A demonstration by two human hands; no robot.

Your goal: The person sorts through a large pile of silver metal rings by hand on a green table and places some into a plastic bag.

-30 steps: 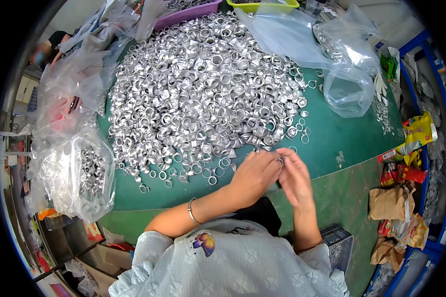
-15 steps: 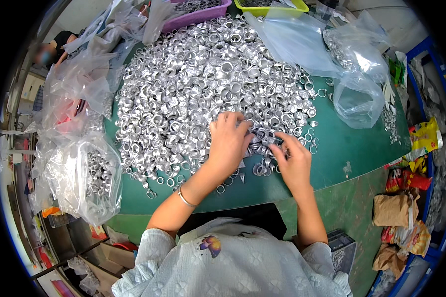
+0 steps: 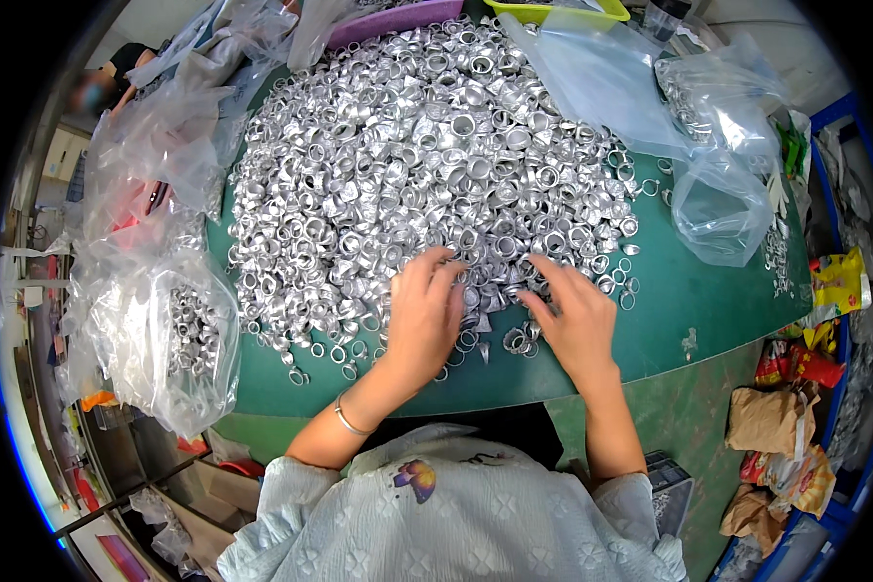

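Observation:
A broad heap of silver metal rings (image 3: 398, 165) covers much of the green table (image 3: 650, 330). My left hand (image 3: 423, 315) rests at the heap's near edge, its bent fingers touching the rings and its thumb loosely apart; nothing is visibly gripped. To its right, my right hand (image 3: 577, 318) reaches over the same edge with thumb and forefinger spread and no ring showing between them. Between the hands lie loose rings, and a small cluster of rings (image 3: 520, 339) sits just beside my right thumb. A metal bangle (image 3: 349, 417) circles my left wrist.
Clear plastic bags, one holding rings (image 3: 194, 335), crowd the left side. More clear bags (image 3: 723, 204) lie at the right. A purple basket (image 3: 393, 24) and a yellow basket (image 3: 563, 12) stand at the back. Another person (image 3: 116, 78) is at the far left.
My left hand has drawn back toward me and to the left, widening the gap between the hands. My right hand has barely moved. The whole view has shifted slightly.

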